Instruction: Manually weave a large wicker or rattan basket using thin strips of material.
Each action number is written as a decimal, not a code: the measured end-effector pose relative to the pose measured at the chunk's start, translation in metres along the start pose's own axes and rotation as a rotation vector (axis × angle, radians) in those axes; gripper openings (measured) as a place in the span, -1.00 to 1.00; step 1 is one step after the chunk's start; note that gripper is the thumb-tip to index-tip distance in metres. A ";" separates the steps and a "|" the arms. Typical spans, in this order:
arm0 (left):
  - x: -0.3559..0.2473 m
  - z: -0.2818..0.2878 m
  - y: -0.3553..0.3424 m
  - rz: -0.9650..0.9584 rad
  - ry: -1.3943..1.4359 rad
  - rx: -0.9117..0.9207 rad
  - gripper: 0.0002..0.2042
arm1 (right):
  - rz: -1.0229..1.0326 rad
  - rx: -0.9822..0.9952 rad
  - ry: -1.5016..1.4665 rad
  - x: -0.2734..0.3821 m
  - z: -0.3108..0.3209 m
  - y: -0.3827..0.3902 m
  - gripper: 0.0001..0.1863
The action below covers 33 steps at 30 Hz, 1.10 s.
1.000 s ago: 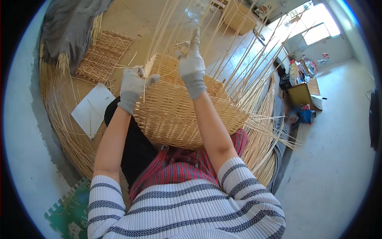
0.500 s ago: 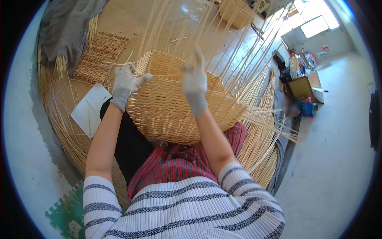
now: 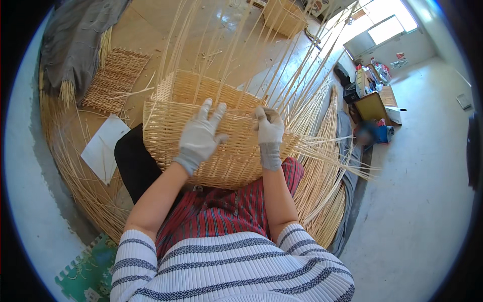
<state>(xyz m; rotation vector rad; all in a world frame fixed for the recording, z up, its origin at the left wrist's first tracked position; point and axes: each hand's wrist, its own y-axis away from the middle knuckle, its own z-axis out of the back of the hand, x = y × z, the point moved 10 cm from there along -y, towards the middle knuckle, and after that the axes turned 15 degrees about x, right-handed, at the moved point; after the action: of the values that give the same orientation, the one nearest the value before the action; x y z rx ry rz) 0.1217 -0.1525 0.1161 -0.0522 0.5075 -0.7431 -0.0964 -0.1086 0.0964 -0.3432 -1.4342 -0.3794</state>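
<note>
A half-woven wicker basket (image 3: pixel 221 166) rests across my lap, its tall upright stakes (image 3: pixel 236 38) rising away from me. My left hand (image 3: pixel 200 138), in a pale glove, lies against the basket's near wall with its fingers stretched toward the upper edge. At the right part of that edge is my gloved right hand (image 3: pixel 270 128), its fingers curled and pinched on a thin wicker strand (image 3: pixel 240 107) along the top row. The fingertips partly hide the gripped part of the strand. Loose strand ends fan out from the basket's right side.
Bundles of long wicker rods (image 3: pixel 322 201) lie on the right over grey cloth. A woven mat (image 3: pixel 116 80), a white sheet (image 3: pixel 104 148) and draped grey cloth (image 3: pixel 80 45) are at left. Another basket (image 3: pixel 284 17) stands far off. A green foam mat (image 3: pixel 90 269) lies lower left.
My left hand has left the basket's upper left corner and moved right onto its near wall. My right hand has come down from above the edge and curled at its right part.
</note>
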 end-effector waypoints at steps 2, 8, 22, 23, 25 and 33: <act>-0.011 -0.013 -0.013 0.088 -0.063 0.128 -0.31 | 0.150 0.055 0.158 0.042 -0.028 -0.027 -0.77; 0.031 -0.063 -0.011 0.064 -0.006 0.135 -0.35 | 0.486 0.188 0.474 0.147 -0.143 0.010 -0.49; 0.195 0.043 0.033 0.117 0.927 -0.460 -0.77 | 0.880 0.568 0.791 0.114 -0.348 0.059 -0.79; 0.200 0.038 0.033 0.124 0.999 -0.427 -0.75 | 0.805 0.660 0.814 0.110 -0.351 0.064 -0.80; 0.205 0.028 0.033 0.136 1.144 -0.358 -0.71 | 0.665 0.755 0.835 0.108 -0.336 0.070 -0.77; 0.200 0.033 0.030 0.102 1.038 -0.227 -0.54 | 0.254 0.518 -0.316 0.023 -0.222 0.034 -0.68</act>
<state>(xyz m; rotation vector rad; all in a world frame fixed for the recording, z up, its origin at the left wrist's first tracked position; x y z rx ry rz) 0.2803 -0.2666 0.0537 0.1586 1.5708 -0.5664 0.1182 -0.1792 0.0952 -0.1610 -1.7109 0.2667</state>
